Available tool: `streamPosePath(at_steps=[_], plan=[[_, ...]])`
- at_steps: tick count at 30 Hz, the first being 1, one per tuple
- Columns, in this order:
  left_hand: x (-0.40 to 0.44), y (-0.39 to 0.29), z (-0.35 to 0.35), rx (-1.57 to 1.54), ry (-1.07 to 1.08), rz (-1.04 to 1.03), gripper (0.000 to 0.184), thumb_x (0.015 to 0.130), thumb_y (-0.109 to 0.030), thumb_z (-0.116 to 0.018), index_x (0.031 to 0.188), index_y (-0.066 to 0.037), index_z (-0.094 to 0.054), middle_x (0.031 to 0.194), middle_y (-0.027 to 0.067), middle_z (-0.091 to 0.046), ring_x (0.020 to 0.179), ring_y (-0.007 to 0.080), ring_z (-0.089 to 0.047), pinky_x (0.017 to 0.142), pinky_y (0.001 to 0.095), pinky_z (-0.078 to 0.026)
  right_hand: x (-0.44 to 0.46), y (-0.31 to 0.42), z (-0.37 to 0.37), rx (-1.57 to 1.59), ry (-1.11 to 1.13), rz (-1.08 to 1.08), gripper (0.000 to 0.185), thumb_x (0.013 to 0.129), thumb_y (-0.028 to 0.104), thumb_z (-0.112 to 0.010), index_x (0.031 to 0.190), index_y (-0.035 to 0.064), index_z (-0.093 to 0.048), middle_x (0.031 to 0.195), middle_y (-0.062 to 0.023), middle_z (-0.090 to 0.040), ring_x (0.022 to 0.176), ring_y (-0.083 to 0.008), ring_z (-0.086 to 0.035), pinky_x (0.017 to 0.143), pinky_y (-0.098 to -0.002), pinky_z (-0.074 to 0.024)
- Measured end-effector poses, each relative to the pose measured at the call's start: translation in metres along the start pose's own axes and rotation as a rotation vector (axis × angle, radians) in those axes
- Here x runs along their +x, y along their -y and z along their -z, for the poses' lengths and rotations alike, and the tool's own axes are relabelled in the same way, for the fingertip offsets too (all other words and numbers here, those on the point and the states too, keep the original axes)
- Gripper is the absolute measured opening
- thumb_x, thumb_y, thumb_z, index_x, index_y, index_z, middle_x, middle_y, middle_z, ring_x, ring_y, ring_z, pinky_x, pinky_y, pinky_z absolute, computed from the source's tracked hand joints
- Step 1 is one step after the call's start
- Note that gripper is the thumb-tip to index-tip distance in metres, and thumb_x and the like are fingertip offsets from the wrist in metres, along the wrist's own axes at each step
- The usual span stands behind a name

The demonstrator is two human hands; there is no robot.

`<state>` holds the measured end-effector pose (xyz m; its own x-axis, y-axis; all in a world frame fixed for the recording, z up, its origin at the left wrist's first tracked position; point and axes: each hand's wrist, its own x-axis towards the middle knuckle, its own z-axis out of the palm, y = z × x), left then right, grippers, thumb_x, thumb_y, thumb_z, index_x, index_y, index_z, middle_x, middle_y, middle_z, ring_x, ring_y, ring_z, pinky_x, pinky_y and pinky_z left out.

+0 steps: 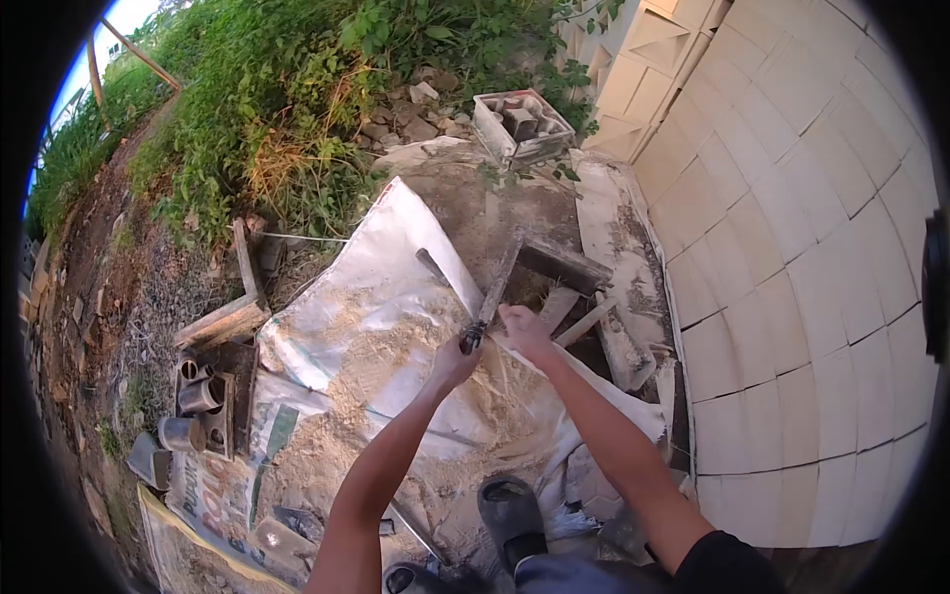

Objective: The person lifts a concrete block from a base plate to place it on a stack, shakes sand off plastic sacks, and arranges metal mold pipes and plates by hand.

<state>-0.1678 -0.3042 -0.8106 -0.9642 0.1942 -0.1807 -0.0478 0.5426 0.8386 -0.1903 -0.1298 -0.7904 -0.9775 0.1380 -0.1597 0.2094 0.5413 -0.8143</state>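
My left hand (457, 360) is closed around a dark, narrow object (471, 339), partly hidden by the fingers, at the lower end of a worn wooden frame (564, 264). Just right of it, my right hand (527, 334) has its fingers bent in close to the frame's near bar. What lies between those fingers is too small to make out. A dark handle-like piece (430, 263) rests up and left of my hands, over a dusty white sack (396, 213). Loose wooden pieces (586, 322) lie under and right of the frame.
A white crate (524, 127) with blocks inside stands at the back. Metal cylinders (202, 395) sit at the left, below an angled wooden piece (226, 319). The pale panelled wall (792, 277) closes off the right side. Near my sandal (512, 520) lies a metal rod (420, 533).
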Motion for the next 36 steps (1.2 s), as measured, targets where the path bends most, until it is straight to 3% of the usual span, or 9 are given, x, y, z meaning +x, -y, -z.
streamPosePath(at_steps=[6,12,18,22,25,27,29,33,36], plan=[[0.034,-0.028,0.045,-0.029,0.050,-0.063,0.042,0.079,-0.037,-0.063,0.077,0.004,-0.062,0.062,0.0159,-0.059,0.060,0.0235,-0.061,0.056,0.0384,-0.046,0.016,0.039,-0.008,0.149,-0.008,0.040,0.052,0.092,0.048,-0.046,0.103,-0.0024,-0.056,0.088,-0.0119,-0.064,0.084,-0.0223,-0.062,0.076,-0.0319,-0.0470],[0.104,-0.150,0.078,-0.533,0.241,-0.173,0.053,0.092,-0.045,-0.047,0.100,0.006,-0.060,0.086,0.0118,-0.064,0.080,0.0173,-0.059,0.069,0.0320,-0.046,0.083,0.067,0.057,0.753,0.101,0.071,0.066,0.094,0.058,-0.032,0.135,0.0065,-0.037,0.127,-0.0107,-0.050,0.113,-0.0210,-0.048,0.092,-0.0369,-0.0375],[0.164,-0.170,0.057,-0.124,-0.049,-0.487,0.028,0.092,-0.024,-0.050,0.108,-0.003,-0.058,0.097,0.0137,-0.065,0.092,0.0239,-0.061,0.079,0.0332,-0.047,0.128,0.091,0.102,1.076,-0.166,0.175,0.078,0.092,0.064,-0.026,0.142,0.0039,-0.025,0.144,-0.0180,-0.031,0.131,-0.0307,-0.033,0.103,-0.0412,-0.0320],[0.199,-0.049,0.057,0.204,-0.323,-0.420,0.026,0.083,-0.004,-0.054,0.109,-0.003,-0.055,0.102,0.0146,-0.063,0.096,0.0307,-0.060,0.079,0.0366,-0.048,0.131,0.099,0.100,0.591,-0.204,0.320,0.076,0.094,0.056,-0.033,0.143,-0.0002,-0.017,0.146,-0.0218,-0.027,0.134,-0.0347,-0.029,0.106,-0.0409,-0.0281],[0.177,0.032,0.050,0.504,-0.133,-0.158,0.036,0.079,0.000,-0.055,0.114,-0.004,-0.052,0.114,0.0113,-0.058,0.111,0.0357,-0.053,0.091,0.0433,-0.043,0.139,0.082,0.095,0.314,-0.232,0.309,0.074,0.095,0.046,-0.041,0.143,-0.0029,-0.013,0.145,-0.0247,-0.026,0.133,-0.0366,-0.029,0.108,-0.0383,-0.0264],[0.171,0.062,0.035,0.820,-0.532,-0.622,0.030,0.077,-0.001,-0.053,0.106,-0.008,-0.055,0.114,0.0071,-0.054,0.107,0.0329,-0.052,0.102,0.0479,-0.034,0.141,0.075,0.100,0.171,-0.251,0.361,0.074,0.094,0.046,-0.041,0.143,-0.0020,-0.013,0.143,-0.0263,-0.029,0.130,-0.0348,-0.036,0.106,-0.0390,-0.0287],[0.178,0.065,0.031,0.849,-0.563,-0.630,0.032,0.077,-0.004,-0.056,0.108,-0.009,-0.056,0.105,0.0051,-0.056,0.103,0.0286,-0.054,0.108,0.0511,-0.025,0.132,0.078,0.104,0.143,-0.195,0.323,0.071,0.095,0.045,-0.041,0.143,-0.0009,-0.017,0.143,-0.0245,-0.030,0.130,-0.0327,-0.037,0.106,-0.0373,-0.0284],[0.163,0.049,0.061,0.797,-0.043,-0.467,0.024,0.082,-0.007,-0.056,0.106,-0.010,-0.052,0.101,0.0069,-0.058,0.100,0.0251,-0.057,0.092,0.0427,-0.043,0.129,0.068,0.077,0.139,-0.412,0.262,0.052,0.094,0.033,-0.048,0.132,-0.0010,-0.038,0.127,-0.0253,-0.048,0.108,-0.0325,-0.055,0.092,-0.0375,-0.0415],[0.121,0.037,0.089,0.422,0.048,-0.207,0.038,0.086,-0.018,-0.057,0.116,-0.001,-0.042,0.106,0.0216,-0.057,0.097,0.0417,-0.055,0.078,0.0488,-0.044,0.101,0.063,0.037,-0.048,-0.465,0.308,0.027,0.090,0.019,-0.053,0.108,-0.0005,-0.054,0.103,-0.0204,-0.061,0.091,-0.0286,-0.061,0.081,-0.0351,-0.0465]])
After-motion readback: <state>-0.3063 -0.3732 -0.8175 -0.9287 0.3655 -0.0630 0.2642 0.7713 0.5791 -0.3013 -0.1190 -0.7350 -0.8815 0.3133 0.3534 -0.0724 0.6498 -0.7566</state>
